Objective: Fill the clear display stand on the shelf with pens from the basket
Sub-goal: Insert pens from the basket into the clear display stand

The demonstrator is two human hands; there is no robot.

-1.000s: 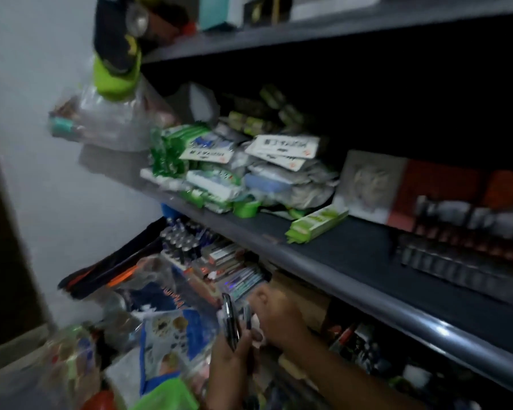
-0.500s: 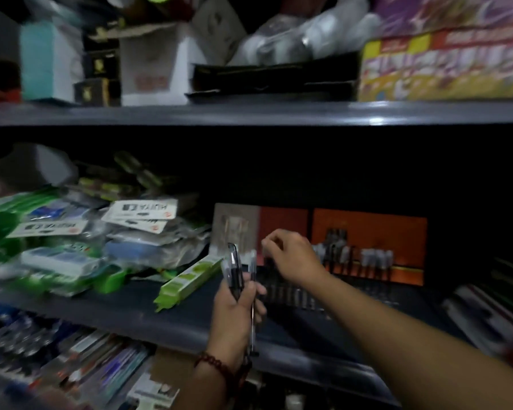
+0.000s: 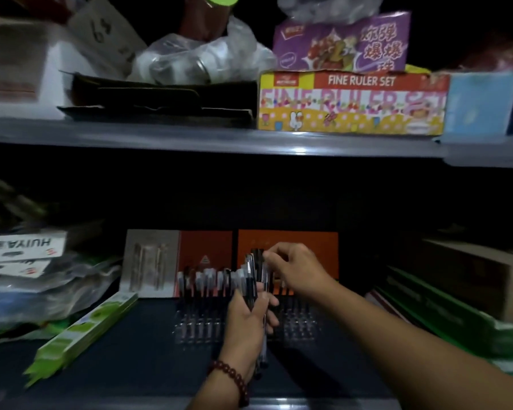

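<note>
The dark lower shelf [image 3: 131,359] fills the bottom half of the view, under a grey upper shelf [image 3: 190,137] that carries a FINE RULER SET box [image 3: 350,105]. At the back of the lower shelf stands an orange card [image 3: 308,244], and in front of it the clear display stand [image 3: 196,324] rests on the board, a row of pens [image 3: 205,279] upright in its left part. A long green box [image 3: 83,329] lies slanted well to its left.

The left hand [image 3: 246,324] is raised in front of the stand's middle, fingers curled round a bundle of pens [image 3: 251,279] held upright, caps above the fist and tips hanging below it. The right hand [image 3: 299,270] reaches in from the right, its fingertips [image 3: 268,257] closed in a pinch on the cap end of a single pen [image 3: 259,261] at the top of that bundle; the other fingers are bent. Blur hides whether that pen is apart from the bundle. A bead bracelet [image 3: 234,377] circles the left wrist.
</note>
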